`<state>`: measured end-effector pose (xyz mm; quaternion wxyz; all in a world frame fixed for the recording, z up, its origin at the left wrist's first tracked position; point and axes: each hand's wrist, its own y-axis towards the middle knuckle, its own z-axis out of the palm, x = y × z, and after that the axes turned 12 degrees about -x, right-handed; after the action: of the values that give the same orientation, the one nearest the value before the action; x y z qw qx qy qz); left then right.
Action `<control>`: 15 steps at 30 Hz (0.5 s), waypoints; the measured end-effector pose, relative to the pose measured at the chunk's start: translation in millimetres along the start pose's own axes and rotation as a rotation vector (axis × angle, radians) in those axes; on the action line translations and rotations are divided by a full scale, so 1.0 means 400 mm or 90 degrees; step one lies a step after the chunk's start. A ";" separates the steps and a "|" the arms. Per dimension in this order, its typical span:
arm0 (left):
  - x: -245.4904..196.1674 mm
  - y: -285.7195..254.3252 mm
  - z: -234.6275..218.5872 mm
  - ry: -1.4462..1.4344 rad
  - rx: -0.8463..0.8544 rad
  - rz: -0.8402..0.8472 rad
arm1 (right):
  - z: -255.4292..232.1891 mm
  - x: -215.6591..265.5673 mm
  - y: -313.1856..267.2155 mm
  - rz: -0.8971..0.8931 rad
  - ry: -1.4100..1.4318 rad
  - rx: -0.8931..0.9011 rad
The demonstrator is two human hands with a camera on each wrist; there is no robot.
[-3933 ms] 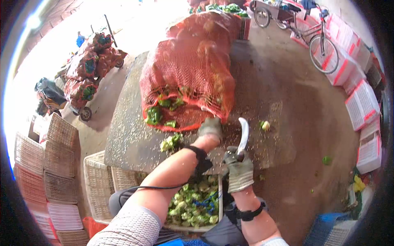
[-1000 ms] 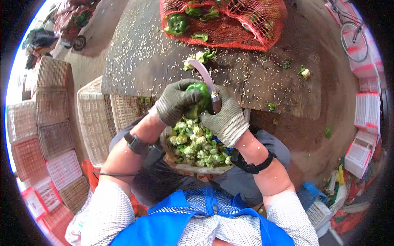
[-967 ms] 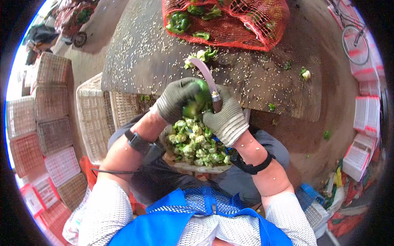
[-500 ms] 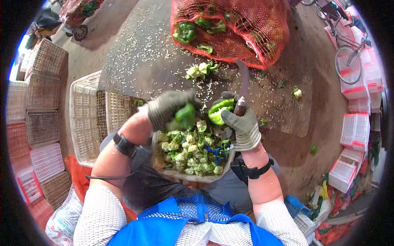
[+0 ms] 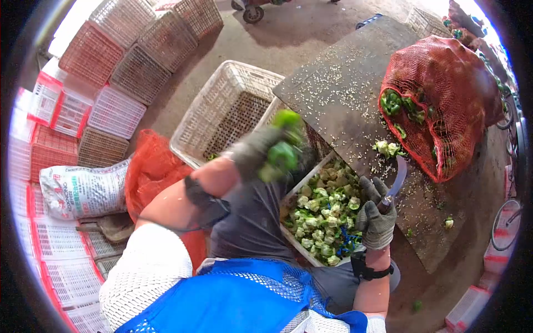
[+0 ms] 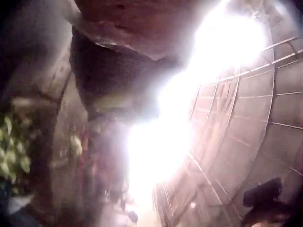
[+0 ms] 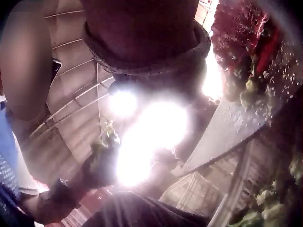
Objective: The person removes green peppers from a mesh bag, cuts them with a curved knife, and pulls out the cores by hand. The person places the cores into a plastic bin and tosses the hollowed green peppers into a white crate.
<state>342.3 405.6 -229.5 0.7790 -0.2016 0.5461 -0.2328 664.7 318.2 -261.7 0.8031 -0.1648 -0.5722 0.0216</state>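
Blurred by motion, my gloved left hand (image 5: 256,154) grips green pepper pieces (image 5: 282,156) near the inner side of an open white crate (image 5: 191,125). My gloved right hand (image 5: 378,221) holds a curved knife (image 5: 398,176) by its handle, blade pointing up, at the right edge of a crate of pale pepper cores (image 5: 322,222). The right wrist view shows the left hand (image 7: 99,165) with green pieces at its fingers. Glare and dark shapes hide most of the left wrist view.
A seed-strewn board (image 5: 333,83) bears a red net bag (image 5: 438,94) of peppers and a few cores (image 5: 387,148). Stacked crates (image 5: 139,72), a white printed sack (image 5: 83,191) and orange netting (image 5: 150,166) lie to the left.
The head view has turned left. My left hand has moved from the core crate toward the open white crate with pepper pieces. The pepper piece seen in my right hand is gone from it.
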 end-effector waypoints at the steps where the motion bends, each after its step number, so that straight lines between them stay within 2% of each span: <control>1: -0.020 0.001 -0.070 -0.095 -0.042 0.022 | 0.006 0.009 -0.006 -0.002 0.008 -0.009; 2: -0.024 0.021 -0.154 -0.193 -0.085 0.045 | 0.014 0.021 -0.012 -0.003 0.015 -0.014; 4: -0.026 0.071 -0.311 -0.250 -0.268 0.081 | 0.025 0.024 -0.018 -0.006 0.025 -0.024; 5: -0.031 0.055 -0.330 -0.268 -0.316 0.075 | 0.026 0.020 -0.018 -0.012 0.030 -0.031; 7: -0.013 0.063 -0.327 -0.263 -0.219 0.148 | 0.005 -0.004 -0.004 -0.046 0.014 -0.030; 8: -0.011 0.059 -0.290 -0.259 -0.166 0.174 | 0.000 -0.013 0.006 -0.072 -0.007 -0.020; 9: -0.004 0.056 -0.243 -0.270 -0.077 0.119 | 0.002 -0.013 0.000 -0.040 -0.008 -0.034; 10: -0.024 0.030 -0.140 -0.317 -0.008 0.115 | 0.002 -0.010 0.001 -0.045 -0.035 -0.034; 12: -0.016 0.088 0.001 -0.327 0.088 0.094 | -0.004 -0.022 0.021 -0.074 -0.106 -0.042; 14: 0.018 0.136 0.159 -0.340 0.142 0.070 | -0.012 -0.002 0.027 0.002 -0.038 -0.015; 15: 0.031 0.143 0.242 -0.306 0.136 0.058 | -0.011 0.005 0.029 0.002 0.005 -0.043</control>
<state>445.6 450.3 -240.2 0.9130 -0.1430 0.3258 -0.1996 671.2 328.6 -264.7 0.7991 -0.1930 -0.5694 0.0033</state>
